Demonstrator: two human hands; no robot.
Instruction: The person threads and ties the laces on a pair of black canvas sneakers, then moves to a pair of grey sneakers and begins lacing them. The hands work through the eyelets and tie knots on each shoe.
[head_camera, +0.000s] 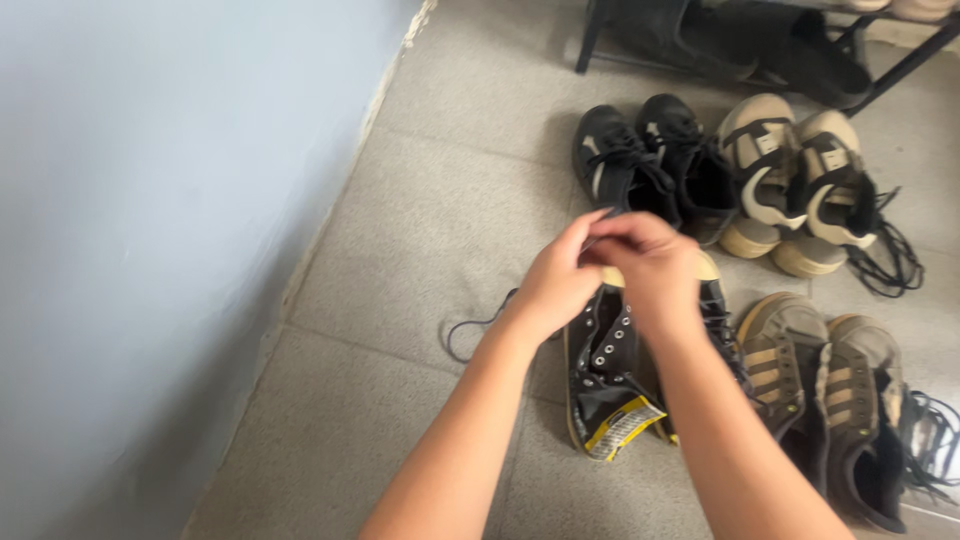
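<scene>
A black high-top shoe with metal eyelets and a yellow-lined tongue lies on the tiled floor below my hands. My left hand and my right hand meet over its toe end, fingers pinched together on a black shoelace. The loose lace trails in a loop to the left on the floor. The toe of the shoe is hidden under my hands.
A black sneaker pair sits beyond my hands, a beige and black pair to its right, and a brown striped pair at right. A dark shoe rack stands at the top. A pale blue wall runs along the left.
</scene>
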